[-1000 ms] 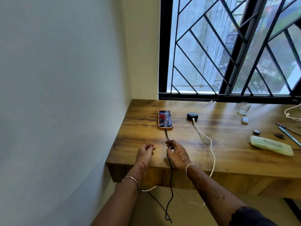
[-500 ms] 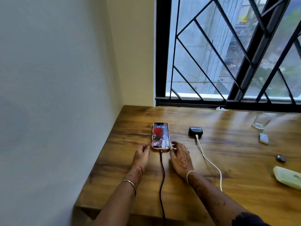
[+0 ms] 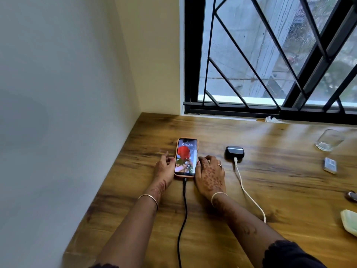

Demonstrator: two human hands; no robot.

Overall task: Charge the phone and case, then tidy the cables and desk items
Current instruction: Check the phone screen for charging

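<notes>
A phone (image 3: 185, 157) in an orange cover lies flat on the wooden desk (image 3: 270, 190), screen lit and showing 04:36. A black cable (image 3: 184, 206) runs from its near end to the desk's front edge. My left hand (image 3: 165, 168) touches the phone's left side and my right hand (image 3: 209, 174) touches its right side, fingers against the edges. To the right sits a black earbud case (image 3: 234, 151) with a white cable (image 3: 246, 190) plugged into it.
A wall runs along the desk's left side and a barred window (image 3: 270, 64) stands behind. At the right are an empty glass (image 3: 329, 140), a small white block (image 3: 330, 165), a small dark object (image 3: 352, 196) and a pale green pouch (image 3: 350, 221).
Both hands have left the black cable at the desk's front edge and moved forward to either side of the phone. The camera has come closer to the desk.
</notes>
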